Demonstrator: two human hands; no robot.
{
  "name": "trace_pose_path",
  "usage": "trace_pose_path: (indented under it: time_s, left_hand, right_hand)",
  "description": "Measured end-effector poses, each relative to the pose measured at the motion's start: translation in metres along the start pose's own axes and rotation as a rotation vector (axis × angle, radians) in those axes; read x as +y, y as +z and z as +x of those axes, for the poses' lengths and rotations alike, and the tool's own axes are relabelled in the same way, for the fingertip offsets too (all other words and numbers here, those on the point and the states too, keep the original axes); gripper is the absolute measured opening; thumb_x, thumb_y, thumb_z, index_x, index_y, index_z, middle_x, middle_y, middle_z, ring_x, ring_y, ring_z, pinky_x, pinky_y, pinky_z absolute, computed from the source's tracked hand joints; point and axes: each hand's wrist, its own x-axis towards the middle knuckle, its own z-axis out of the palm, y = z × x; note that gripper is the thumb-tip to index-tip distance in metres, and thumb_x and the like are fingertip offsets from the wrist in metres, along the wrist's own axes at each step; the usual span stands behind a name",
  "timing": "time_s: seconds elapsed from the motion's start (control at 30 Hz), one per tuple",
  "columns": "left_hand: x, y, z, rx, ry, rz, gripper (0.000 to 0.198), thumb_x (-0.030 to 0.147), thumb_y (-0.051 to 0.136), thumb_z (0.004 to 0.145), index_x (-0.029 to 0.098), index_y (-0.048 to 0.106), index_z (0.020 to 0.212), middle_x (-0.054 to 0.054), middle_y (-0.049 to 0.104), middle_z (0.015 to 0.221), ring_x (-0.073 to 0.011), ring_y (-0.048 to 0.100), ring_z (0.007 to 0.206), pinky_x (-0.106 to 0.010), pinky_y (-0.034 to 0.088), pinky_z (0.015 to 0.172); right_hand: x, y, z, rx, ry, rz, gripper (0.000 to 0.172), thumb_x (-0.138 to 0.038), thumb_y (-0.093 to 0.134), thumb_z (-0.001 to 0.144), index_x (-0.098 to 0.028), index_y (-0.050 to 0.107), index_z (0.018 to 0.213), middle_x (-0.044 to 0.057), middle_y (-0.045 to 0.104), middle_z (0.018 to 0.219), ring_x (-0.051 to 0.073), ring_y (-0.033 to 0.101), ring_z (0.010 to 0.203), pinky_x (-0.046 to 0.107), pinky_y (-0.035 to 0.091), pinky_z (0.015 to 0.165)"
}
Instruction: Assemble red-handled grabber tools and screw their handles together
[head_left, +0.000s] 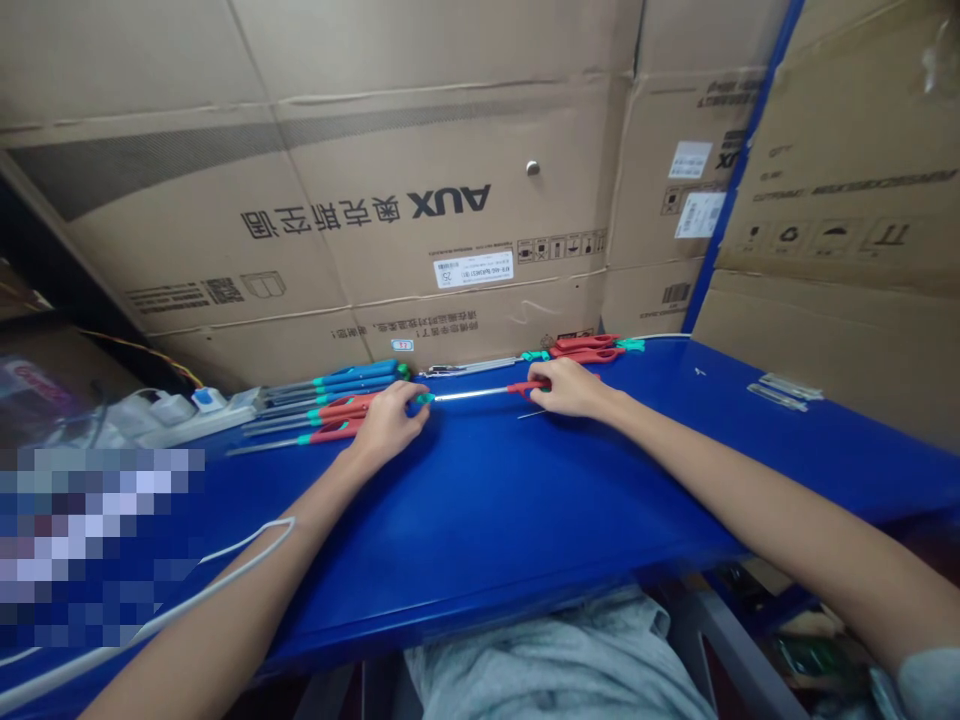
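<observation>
Near the back of the blue table, my right hand (566,388) is closed around the red handle of a pair of scissors (480,393). Its shiny blade points left, toward my left hand (390,420). The fingertips of that hand are pinched on a small green piece (424,398) at the blade's tip. Several red-handled scissors (337,430) and blue-handled scissors (360,378) with green bands lie beside and partly behind my left hand. Behind my right hand lie more red-handled scissors (585,348), with green pieces at both ends.
Cardboard panels (337,250) stand along the back and right of the blue table (480,520). A white power strip (202,420) with plugs is at left. A white cable (247,555) crosses near my left forearm. Small clear strips (787,392) lie at right.
</observation>
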Motion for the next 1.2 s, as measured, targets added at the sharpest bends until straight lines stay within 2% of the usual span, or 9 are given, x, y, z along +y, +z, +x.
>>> trace_pose_path:
  time_s: [0.3, 0.5, 0.8, 0.97, 1.2]
  left_hand:
    - [0.003, 0.002, -0.001, -0.088, -0.012, -0.003, 0.038, 0.024, 0.053, 0.077, 0.014, 0.064, 0.111, -0.008, 0.071, 0.089, -0.0214, 0.067, 0.079, -0.032, 0.055, 0.073]
    - [0.003, 0.003, -0.002, -0.137, 0.005, -0.01, 0.031, 0.025, 0.054, 0.077, 0.016, 0.066, 0.104, -0.007, 0.071, 0.09, -0.0224, 0.068, 0.082, -0.032, 0.055, 0.073]
    - [0.006, 0.001, -0.003, -0.142, 0.045, 0.02, 0.033, 0.024, 0.053, 0.078, 0.016, 0.064, 0.109, -0.007, 0.07, 0.093, -0.0225, 0.066, 0.085, -0.033, 0.054, 0.077]
    - [0.012, -0.004, -0.002, -0.128, 0.077, 0.076, 0.027, 0.021, 0.055, 0.078, 0.018, 0.063, 0.104, -0.009, 0.069, 0.097, -0.0245, 0.063, 0.091, -0.038, 0.05, 0.084]
    - [0.016, -0.007, -0.002, -0.101, 0.073, 0.14, 0.012, 0.021, 0.059, 0.077, 0.02, 0.061, 0.088, -0.006, 0.067, 0.088, -0.0247, 0.061, 0.087, -0.036, 0.047, 0.077]
  right_hand:
    - [-0.003, 0.001, -0.001, -0.026, -0.025, 0.013, 0.01, -0.017, 0.057, 0.077, -0.016, 0.066, 0.082, 0.003, 0.063, 0.07, 0.014, 0.053, 0.063, 0.024, 0.03, 0.057]
    - [-0.004, 0.002, -0.001, -0.046, -0.022, 0.019, 0.012, -0.018, 0.058, 0.078, -0.016, 0.067, 0.084, 0.003, 0.065, 0.072, 0.014, 0.054, 0.064, 0.024, 0.031, 0.057]
    - [-0.004, 0.002, -0.001, -0.073, -0.022, 0.018, 0.011, -0.02, 0.06, 0.078, -0.016, 0.068, 0.084, 0.004, 0.066, 0.072, 0.014, 0.054, 0.063, 0.024, 0.031, 0.056]
    - [-0.003, 0.003, -0.002, -0.08, -0.031, 0.011, 0.01, -0.021, 0.06, 0.078, -0.016, 0.067, 0.083, 0.004, 0.066, 0.074, 0.014, 0.054, 0.064, 0.024, 0.031, 0.057]
    - [-0.004, 0.002, -0.002, -0.084, -0.031, 0.006, 0.01, -0.02, 0.059, 0.079, -0.016, 0.067, 0.084, 0.005, 0.068, 0.076, 0.015, 0.055, 0.065, 0.024, 0.032, 0.058]
